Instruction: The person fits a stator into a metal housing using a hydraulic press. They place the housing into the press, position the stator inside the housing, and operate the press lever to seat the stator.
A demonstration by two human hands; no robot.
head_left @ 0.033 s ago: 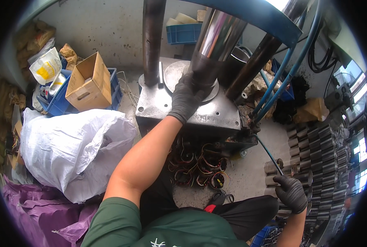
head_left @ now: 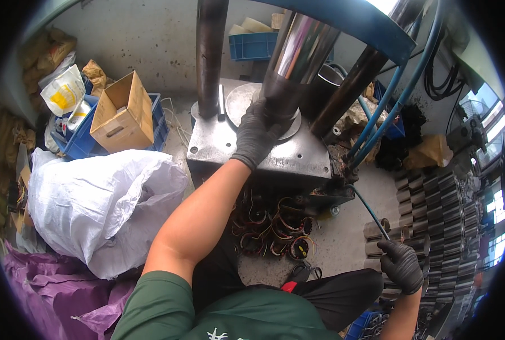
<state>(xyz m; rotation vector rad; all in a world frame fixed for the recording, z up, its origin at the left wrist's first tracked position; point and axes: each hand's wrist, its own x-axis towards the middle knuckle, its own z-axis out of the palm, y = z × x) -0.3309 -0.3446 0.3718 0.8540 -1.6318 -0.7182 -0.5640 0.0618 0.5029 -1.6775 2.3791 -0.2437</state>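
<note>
My left hand (head_left: pixel 256 135), in a dark grey work glove, reaches onto the steel bed of a press (head_left: pixel 275 156). Its fingers curl against a dark metal cylinder (head_left: pixel 280 101) that stands on a round plate (head_left: pixel 240 103), directly below the shiny press ram (head_left: pixel 304 48). The fingertips are partly hidden behind the cylinder. Low on the right, my right hand (head_left: pixel 402 266), gloved alike, is closed around the end of a thin lever rod (head_left: pixel 371 212). That rod slants up to the base of the press.
Wire-wound motor stators (head_left: pixel 286 235) lie on the floor beneath the press. Stacked metal cylinders (head_left: pixel 439 221) line the right side. A white woven sack (head_left: pixel 99 204), a cardboard box (head_left: pixel 125 116) and a blue crate (head_left: pixel 82 136) stand left. Blue hoses (head_left: pixel 394 96) run beside a press column (head_left: pixel 351 85).
</note>
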